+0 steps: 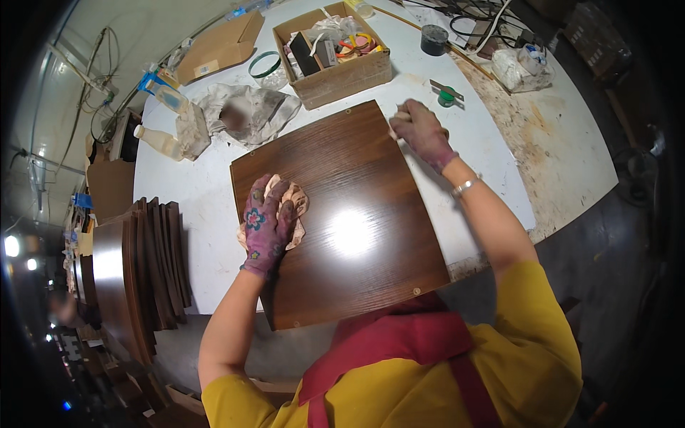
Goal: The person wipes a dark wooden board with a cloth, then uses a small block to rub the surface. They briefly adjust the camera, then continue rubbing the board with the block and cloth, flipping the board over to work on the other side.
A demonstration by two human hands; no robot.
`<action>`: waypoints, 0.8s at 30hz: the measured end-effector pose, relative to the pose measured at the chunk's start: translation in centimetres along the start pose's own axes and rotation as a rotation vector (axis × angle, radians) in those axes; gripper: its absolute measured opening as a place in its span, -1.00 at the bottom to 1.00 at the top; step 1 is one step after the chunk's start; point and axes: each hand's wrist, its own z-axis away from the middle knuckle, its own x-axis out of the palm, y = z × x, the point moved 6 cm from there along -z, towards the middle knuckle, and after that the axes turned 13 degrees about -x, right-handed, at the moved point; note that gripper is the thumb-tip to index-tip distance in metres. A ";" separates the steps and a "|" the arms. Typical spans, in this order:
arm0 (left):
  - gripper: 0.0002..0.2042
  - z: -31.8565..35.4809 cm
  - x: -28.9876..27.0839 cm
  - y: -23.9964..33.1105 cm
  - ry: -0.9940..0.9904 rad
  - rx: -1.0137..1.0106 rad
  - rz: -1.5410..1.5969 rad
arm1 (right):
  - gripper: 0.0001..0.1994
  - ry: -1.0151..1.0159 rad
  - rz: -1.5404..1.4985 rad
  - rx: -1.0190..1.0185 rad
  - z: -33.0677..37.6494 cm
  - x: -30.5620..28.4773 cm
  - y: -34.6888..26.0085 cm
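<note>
A dark brown wood-grain panel (pixel 378 182) lies at a slant on the white table, with its near edge by my body. My left hand (pixel 265 225), in a purple flowered glove, is closed over a crumpled beige cloth (pixel 298 196) and presses it on the panel's left part. At the panel's far right corner is my right hand (pixel 422 134), in a stained purplish glove. Its fingers are curled in at the panel's edge. A bit of something pale shows by them, too small to name.
Stacked brown panels (pixel 153 264) stand left of the table (pixel 485 192). Farther back are a cardboard box (pixel 342 84) of odds and ends, a grey rag (pixel 267 110), plastic bottles (pixel 160 141), a green-lidded jar (pixel 447 98) with a flat blade, and a dark cup (pixel 434 41).
</note>
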 end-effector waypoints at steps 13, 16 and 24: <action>-0.63 0.3 -0.2 -0.1 0.020 -0.001 0.008 | -0.68 0.064 -0.318 0.160 6.2 -3.1 -2.8; -0.58 -0.1 0.3 0.0 0.022 0.032 -0.008 | -0.68 0.101 -0.287 0.092 1.5 -2.5 -0.2; -0.59 0.3 -0.1 -0.1 0.015 0.012 -0.028 | -0.65 0.081 -0.164 0.079 -4.0 -1.5 -0.4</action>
